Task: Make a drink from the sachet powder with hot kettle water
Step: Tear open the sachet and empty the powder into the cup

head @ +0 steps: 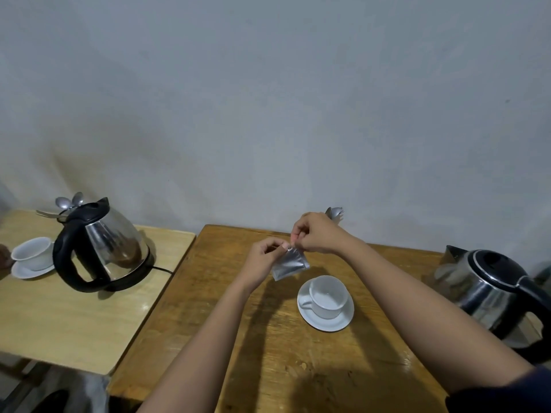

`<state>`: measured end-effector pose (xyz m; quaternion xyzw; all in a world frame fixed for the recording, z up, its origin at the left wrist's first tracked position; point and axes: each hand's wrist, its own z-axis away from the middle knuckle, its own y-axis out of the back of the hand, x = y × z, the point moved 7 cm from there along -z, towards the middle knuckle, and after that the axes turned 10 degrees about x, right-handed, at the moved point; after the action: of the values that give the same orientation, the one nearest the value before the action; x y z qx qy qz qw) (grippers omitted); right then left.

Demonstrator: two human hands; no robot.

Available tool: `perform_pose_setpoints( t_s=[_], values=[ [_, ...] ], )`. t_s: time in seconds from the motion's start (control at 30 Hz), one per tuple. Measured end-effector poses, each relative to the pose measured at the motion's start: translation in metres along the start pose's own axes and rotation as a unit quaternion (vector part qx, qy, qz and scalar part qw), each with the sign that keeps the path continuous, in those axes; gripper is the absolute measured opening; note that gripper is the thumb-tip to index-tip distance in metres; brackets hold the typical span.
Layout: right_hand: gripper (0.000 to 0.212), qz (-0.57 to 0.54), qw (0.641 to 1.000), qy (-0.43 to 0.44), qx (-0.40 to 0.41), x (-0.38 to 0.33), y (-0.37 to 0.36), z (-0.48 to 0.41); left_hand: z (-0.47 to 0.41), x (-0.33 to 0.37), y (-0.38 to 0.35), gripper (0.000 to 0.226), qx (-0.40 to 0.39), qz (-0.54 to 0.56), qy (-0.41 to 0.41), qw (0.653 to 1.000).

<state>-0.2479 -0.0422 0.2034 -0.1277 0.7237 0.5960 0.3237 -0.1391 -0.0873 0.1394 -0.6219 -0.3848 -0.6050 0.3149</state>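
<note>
A small silver sachet hangs above the wooden table, just behind the cup. My left hand pinches its top left corner and my right hand pinches the top edge beside it. Below and to the right stands a white cup on a white saucer; the cup looks empty. A steel kettle with a black lid and handle stands at the table's right edge.
A second, lighter table on the left carries another steel kettle on its base, a white cup on a saucer and spoons behind it. Cutlery pokes up behind my right hand. A grey wall runs close behind.
</note>
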Motion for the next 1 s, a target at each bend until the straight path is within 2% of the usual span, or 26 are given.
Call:
perform_pose_setpoints(
  t_s=[0.17, 0.37, 0.63, 1.0],
  values=[
    [0.020, 0.001, 1.000, 0.006, 0.000, 0.001, -0.007, 0.003, 0.002, -0.004, -0.002, 0.017, 0.024, 0.016, -0.005, 1.000],
    [0.016, 0.014, 0.999, 0.041, 0.031, -0.005, -0.014, 0.001, 0.000, -0.007, 0.001, 0.018, 0.017, 0.039, 0.010, 0.999],
    [0.020, 0.088, 0.976, 0.195, 0.034, -0.030, -0.029, 0.011, -0.005, -0.016, 0.017, 0.026, 0.062, 0.055, 0.040, 0.996],
    [0.010, 0.014, 0.971, 0.241, 0.007, -0.033, -0.040, 0.020, -0.013, -0.046, 0.041, 0.032, 0.148, 0.062, 0.093, 0.983]
  ],
)
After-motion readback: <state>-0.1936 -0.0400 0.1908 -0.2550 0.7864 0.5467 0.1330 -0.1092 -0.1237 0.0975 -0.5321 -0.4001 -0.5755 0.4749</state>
